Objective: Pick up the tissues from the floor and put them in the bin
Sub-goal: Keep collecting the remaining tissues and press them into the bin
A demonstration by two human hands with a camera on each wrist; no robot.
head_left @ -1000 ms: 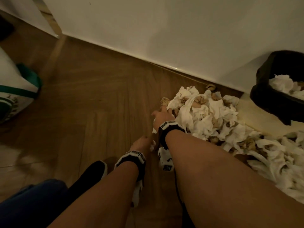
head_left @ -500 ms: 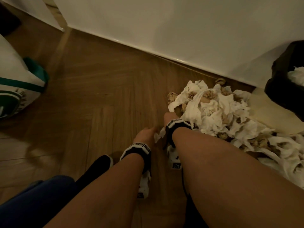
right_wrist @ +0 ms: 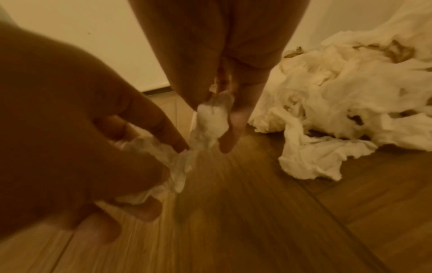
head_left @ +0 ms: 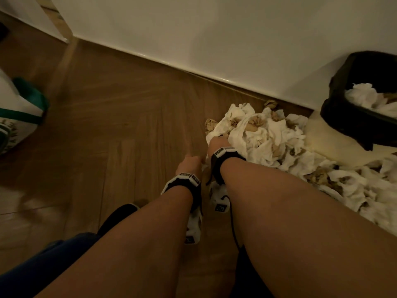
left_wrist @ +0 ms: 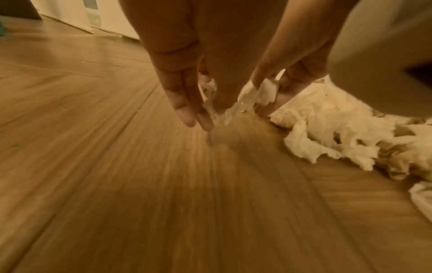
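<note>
Fingers of left hand [right_wrist: 77, 140] and right hand [right_wrist: 217, 77] each pinch a tissue scrap [right_wrist: 211, 120]; pile [head_left: 268, 138] beside.

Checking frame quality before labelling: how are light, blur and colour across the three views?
Head view: dim, sharp enough on the tissue pile, floor smeared at the left edge. Left wrist view: warm orange cast, floor streaked by motion blur, left hand soft. Right wrist view: same cast, right hand and held tissue blurred.

white-green bag [head_left: 15, 117] far left | wood floor [head_left: 107, 125] | white wall [head_left: 214, 39]
</note>
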